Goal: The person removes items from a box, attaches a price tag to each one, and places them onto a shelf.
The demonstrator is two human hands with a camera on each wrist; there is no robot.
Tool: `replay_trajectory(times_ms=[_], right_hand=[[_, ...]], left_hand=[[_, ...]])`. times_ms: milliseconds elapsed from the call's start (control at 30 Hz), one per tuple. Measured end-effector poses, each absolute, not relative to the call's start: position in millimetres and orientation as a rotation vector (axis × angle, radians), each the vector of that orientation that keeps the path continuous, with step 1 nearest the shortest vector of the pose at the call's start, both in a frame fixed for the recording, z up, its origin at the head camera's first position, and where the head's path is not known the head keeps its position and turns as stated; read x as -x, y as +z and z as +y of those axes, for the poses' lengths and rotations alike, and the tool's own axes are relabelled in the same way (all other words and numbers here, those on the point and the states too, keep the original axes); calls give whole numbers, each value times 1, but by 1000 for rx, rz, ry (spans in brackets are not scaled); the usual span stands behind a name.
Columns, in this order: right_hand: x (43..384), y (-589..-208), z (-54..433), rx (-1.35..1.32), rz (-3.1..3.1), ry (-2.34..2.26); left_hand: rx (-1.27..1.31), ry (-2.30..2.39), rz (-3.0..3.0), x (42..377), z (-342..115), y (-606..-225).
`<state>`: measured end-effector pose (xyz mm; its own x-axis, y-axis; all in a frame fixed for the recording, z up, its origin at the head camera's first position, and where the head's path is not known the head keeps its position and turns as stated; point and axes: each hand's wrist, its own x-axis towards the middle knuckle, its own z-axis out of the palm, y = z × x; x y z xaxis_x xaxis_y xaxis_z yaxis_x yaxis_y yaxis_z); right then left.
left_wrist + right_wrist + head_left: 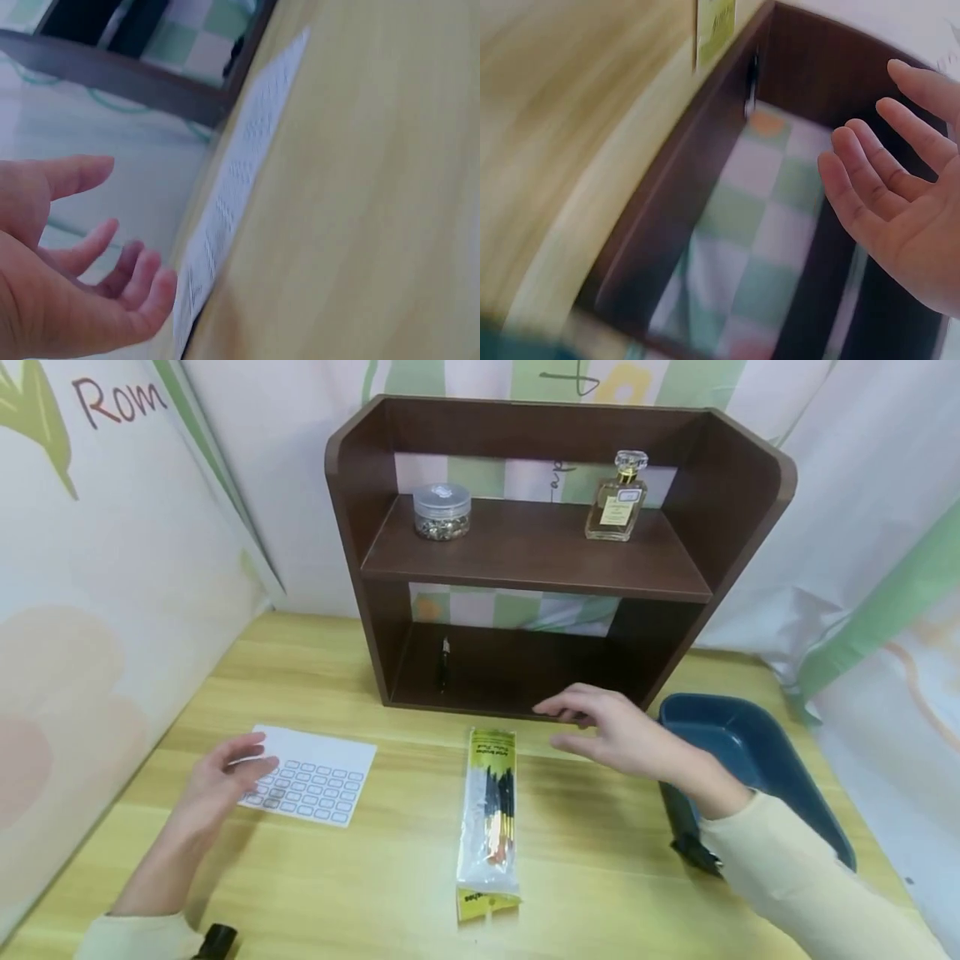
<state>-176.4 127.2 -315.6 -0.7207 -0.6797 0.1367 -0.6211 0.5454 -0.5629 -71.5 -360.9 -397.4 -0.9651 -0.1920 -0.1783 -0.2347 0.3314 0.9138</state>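
My left hand [213, 785] hovers at the left edge of a white sheet of blue-bordered labels [307, 777], its fingers loosely bent and holding nothing. In the left wrist view the label sheet [240, 172] lies flat beyond the fingers. My right hand [611, 731] is in front of the shelf's lower opening, empty, with relaxed fingers. Between the hands lies a clear packet of artist brushes [489, 810] with yellow ends. A dark pen [445, 664] stands or lies on the lower shelf; the right wrist view shows the pen [751, 82] too.
A dark brown two-tier shelf [540, 547] stands at the back. Its upper tier bears a lidded clear jar [442, 512] and a glass perfume bottle [617, 502]. A blue tray [757, 752] sits at the right, partly behind my forearm. Patterned curtains surround the wooden table [375, 877].
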Motion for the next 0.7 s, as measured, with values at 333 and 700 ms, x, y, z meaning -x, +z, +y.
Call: replay_trajectory(times_ms=[333, 700], right_hand=[[199, -342, 35, 1237, 2415, -1012], [214, -361, -63, 1234, 2239, -1030]], left_hand=[[465, 1515, 2580, 72, -378, -407], [186, 984, 2881, 83, -368, -411]])
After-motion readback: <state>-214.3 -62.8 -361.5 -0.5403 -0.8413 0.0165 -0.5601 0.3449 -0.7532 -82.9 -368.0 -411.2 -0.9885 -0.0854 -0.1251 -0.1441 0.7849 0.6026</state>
